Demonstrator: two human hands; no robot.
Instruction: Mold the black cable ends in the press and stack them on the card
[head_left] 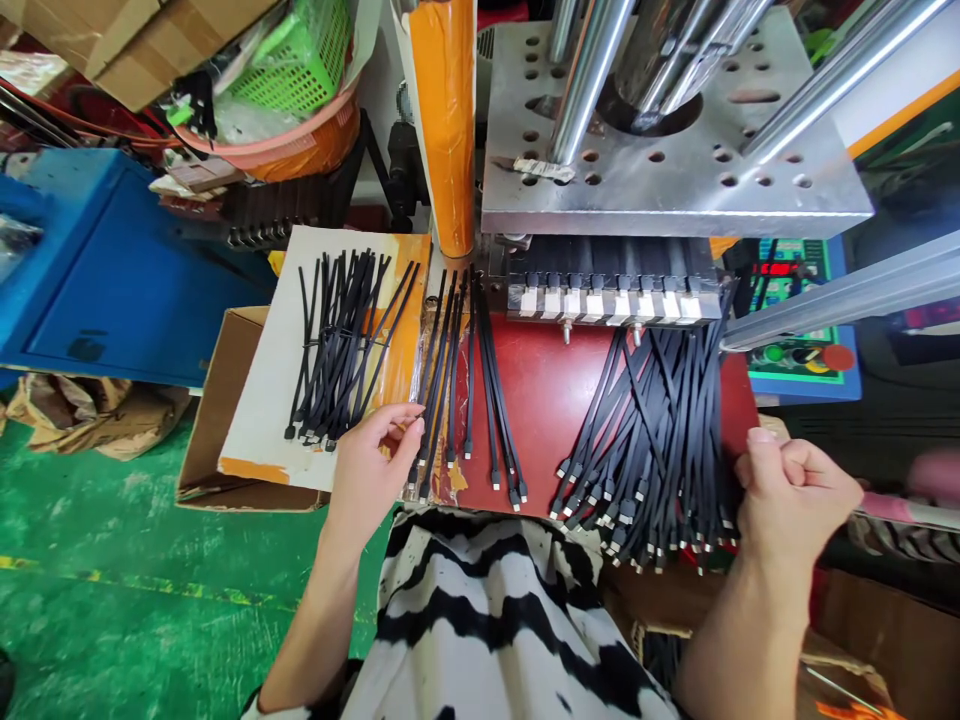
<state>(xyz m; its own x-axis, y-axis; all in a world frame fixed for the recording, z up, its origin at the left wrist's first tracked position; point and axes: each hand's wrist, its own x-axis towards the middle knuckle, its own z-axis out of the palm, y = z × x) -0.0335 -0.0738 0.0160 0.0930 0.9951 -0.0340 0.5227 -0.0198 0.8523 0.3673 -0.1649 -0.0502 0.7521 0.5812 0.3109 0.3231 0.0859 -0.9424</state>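
My left hand (379, 455) rests at the near end of a small group of black cables (442, 380) lying on the red table (547, 390), fingers curled and pinching at their plug ends. My right hand (795, 495) is curled into a loose fist at the right edge of a large fan of black cables (652, 440) that hang from the mould block (607, 290) of the press. I cannot make out anything inside that fist. A bundle of finished black cables (341, 345) lies on a white board (262, 420) to the left.
The press plate (675, 180) with steel columns stands above the table. An orange-wrapped post (446, 120) rises at the centre. A cardboard box (217, 420) sits under the white board, a blue cabinet (112, 270) at left, a control panel (802, 355) at right.
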